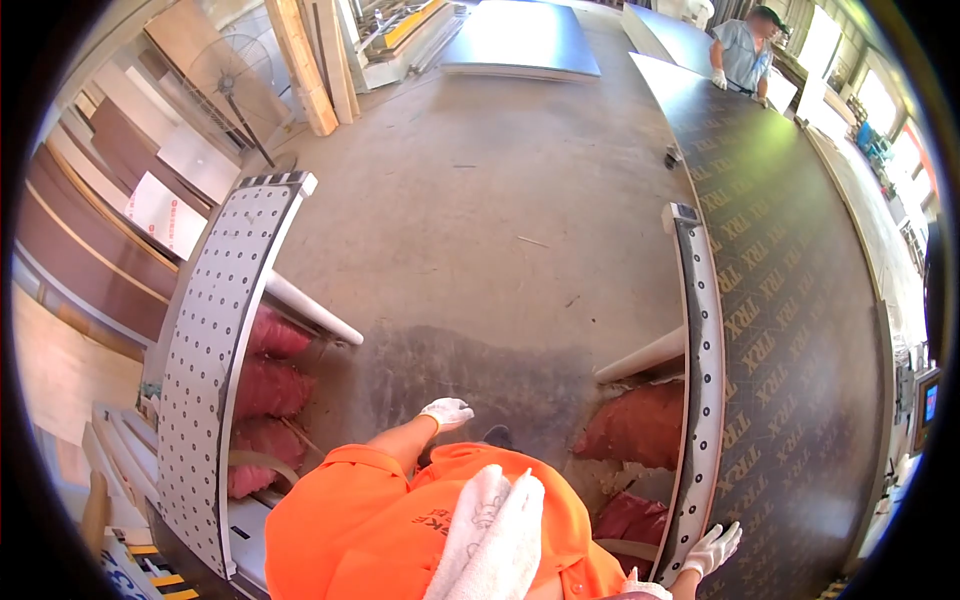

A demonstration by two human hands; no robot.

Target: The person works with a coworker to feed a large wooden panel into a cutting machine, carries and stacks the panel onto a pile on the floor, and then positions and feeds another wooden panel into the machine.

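Observation:
My left hand (447, 413), in a white glove, hangs in front of my body above the dark patch of floor. Its fingers are loosely stretched, and nothing shows in them. My right hand (713, 550), also gloved, lies at the near left edge of a large dark panel (800, 330) printed with repeated gold "TRX" lettering. The fingers there are spread. Next to this hand runs a narrow light table strip (703, 370) studded with round black dots.
To my left stands a wider dotted table (215, 330) with pink bags (272, 388) beneath. Red bags (635, 425) lie under the right table. A co-worker (745, 60) stands at the panel's far end. Farther off are a stack of boards (522, 40) and a fan (230, 80).

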